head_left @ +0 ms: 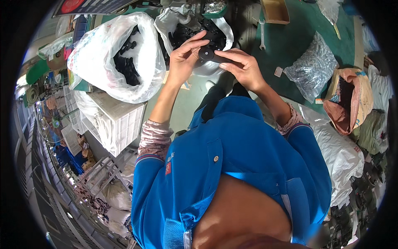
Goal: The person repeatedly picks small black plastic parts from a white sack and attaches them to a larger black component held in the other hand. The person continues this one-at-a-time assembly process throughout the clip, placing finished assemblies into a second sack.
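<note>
A black part with a round disc-shaped end and a straight stem (206, 54) is held between my two hands. A small bright spot, like a screw head, shows at the disc's centre. My left hand (185, 52) grips the disc end from the left; its thumb is partly hidden. With thumb and forefinger, my right hand (245, 70) pinches the stem from the right. Just beyond and below them is an open white plastic bag (161, 21) filled with many black parts (182, 35).
To the left, another open plastic bag (97, 62) of black parts rests above a white slatted crate (120, 124). On the green table (273, 45) at right lie a wrench (262, 35), a cardboard box (275, 11) and a clear bag of small metal pieces (313, 66). A brown sack (360, 89) stands beyond.
</note>
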`<state>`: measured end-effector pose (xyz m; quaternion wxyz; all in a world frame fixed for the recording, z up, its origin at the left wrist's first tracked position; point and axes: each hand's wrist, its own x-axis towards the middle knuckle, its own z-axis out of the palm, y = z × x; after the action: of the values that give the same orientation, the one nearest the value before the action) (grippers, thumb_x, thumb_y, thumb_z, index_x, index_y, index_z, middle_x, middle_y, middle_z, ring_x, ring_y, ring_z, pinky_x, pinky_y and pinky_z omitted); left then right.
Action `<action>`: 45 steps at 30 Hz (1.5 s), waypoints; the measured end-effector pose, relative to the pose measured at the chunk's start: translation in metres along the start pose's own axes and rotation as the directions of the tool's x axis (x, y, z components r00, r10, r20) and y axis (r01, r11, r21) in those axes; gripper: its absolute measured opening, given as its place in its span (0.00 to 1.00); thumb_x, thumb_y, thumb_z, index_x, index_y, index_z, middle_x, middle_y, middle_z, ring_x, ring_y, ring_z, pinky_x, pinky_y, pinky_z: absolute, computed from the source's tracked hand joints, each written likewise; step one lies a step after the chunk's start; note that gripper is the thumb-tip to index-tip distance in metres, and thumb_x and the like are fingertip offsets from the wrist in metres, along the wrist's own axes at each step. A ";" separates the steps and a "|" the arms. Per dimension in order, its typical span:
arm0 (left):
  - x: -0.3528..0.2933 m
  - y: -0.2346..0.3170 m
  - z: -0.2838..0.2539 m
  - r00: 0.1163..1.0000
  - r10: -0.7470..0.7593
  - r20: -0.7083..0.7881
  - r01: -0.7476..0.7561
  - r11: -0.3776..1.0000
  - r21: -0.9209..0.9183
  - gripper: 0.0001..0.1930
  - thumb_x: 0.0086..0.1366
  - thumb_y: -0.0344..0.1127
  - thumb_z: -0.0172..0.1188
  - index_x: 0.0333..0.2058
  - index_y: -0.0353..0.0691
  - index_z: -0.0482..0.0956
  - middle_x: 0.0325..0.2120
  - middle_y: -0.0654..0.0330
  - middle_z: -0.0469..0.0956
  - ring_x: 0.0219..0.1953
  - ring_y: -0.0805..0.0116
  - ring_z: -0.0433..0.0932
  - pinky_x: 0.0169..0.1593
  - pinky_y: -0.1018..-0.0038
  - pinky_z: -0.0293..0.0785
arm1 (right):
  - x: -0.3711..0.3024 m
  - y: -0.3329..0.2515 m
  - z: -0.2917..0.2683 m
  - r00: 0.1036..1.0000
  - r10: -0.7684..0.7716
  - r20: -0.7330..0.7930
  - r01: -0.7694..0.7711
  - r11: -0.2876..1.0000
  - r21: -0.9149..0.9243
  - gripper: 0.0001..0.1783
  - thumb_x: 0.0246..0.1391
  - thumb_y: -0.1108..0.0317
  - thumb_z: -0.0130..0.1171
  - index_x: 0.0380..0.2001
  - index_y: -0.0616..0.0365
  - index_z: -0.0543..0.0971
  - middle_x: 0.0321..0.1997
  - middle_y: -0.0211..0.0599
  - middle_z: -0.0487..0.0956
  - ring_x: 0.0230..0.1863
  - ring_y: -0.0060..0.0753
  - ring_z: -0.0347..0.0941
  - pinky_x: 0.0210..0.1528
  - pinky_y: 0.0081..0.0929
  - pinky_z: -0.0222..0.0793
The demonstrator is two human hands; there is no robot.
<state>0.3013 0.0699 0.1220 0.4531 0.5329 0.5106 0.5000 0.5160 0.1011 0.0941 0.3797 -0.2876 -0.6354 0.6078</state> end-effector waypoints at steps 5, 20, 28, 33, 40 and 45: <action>-0.003 -0.017 -0.017 0.998 -0.055 -0.034 0.050 0.988 -0.144 0.16 0.65 0.16 0.52 0.49 0.35 0.81 0.59 0.53 0.72 0.57 0.70 0.73 0.59 0.75 0.70 | 0.012 -0.008 0.019 0.999 -0.036 0.006 0.036 0.984 -0.174 0.20 0.51 0.78 0.62 0.50 0.59 0.81 0.43 0.41 0.80 0.41 0.31 0.75 0.47 0.25 0.71; 0.009 -0.060 -0.136 0.996 -0.087 -0.003 0.084 0.968 -0.236 0.14 0.67 0.18 0.52 0.46 0.33 0.82 0.43 0.57 0.83 0.47 0.72 0.80 0.53 0.78 0.75 | 0.066 0.012 0.140 0.981 -0.143 -0.132 0.074 0.902 -0.426 0.22 0.50 0.78 0.66 0.50 0.53 0.82 0.45 0.39 0.80 0.41 0.31 0.78 0.40 0.25 0.74; -0.011 -0.040 -0.203 0.998 0.001 -0.058 -0.001 1.000 -0.004 0.15 0.67 0.23 0.55 0.51 0.39 0.81 0.51 0.57 0.80 0.50 0.72 0.77 0.53 0.77 0.73 | 0.082 0.026 0.172 0.989 -0.079 -0.128 -0.003 0.842 -0.539 0.22 0.48 0.80 0.65 0.48 0.53 0.82 0.45 0.40 0.79 0.43 0.39 0.77 0.42 0.29 0.74; -0.040 0.013 -0.326 0.873 0.095 -0.479 -0.053 0.993 0.101 0.13 0.68 0.26 0.56 0.50 0.33 0.79 0.45 0.56 0.82 0.45 0.69 0.80 0.51 0.73 0.77 | 0.099 0.063 0.173 0.980 -0.182 0.076 0.169 0.577 -0.799 0.26 0.53 0.68 0.66 0.56 0.58 0.75 0.49 0.47 0.76 0.43 0.43 0.77 0.46 0.33 0.73; -0.113 -0.072 -0.636 0.279 -0.053 -0.959 0.266 0.964 0.024 0.49 0.56 0.41 0.71 0.66 0.30 0.48 0.62 0.38 0.61 0.61 0.51 0.68 0.61 0.57 0.68 | 0.087 0.133 0.257 0.700 0.704 0.120 -0.625 0.685 -0.374 0.39 0.58 0.46 0.60 0.60 0.68 0.67 0.55 0.56 0.76 0.54 0.47 0.76 0.55 0.36 0.70; -0.113 -0.165 -0.709 0.238 -0.529 -0.815 0.477 0.794 -0.377 0.73 0.43 0.64 0.75 0.69 0.30 0.31 0.69 0.38 0.45 0.69 0.41 0.53 0.68 0.48 0.53 | 0.112 0.147 0.277 0.637 0.770 -0.030 -0.756 0.616 -0.223 0.43 0.56 0.49 0.64 0.63 0.69 0.60 0.55 0.56 0.74 0.52 0.46 0.75 0.54 0.36 0.70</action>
<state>-0.4173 -0.0510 0.0136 0.2597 -0.0196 0.7988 0.5423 0.2105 0.0544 -0.0291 0.0300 -0.5482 -0.5271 0.6486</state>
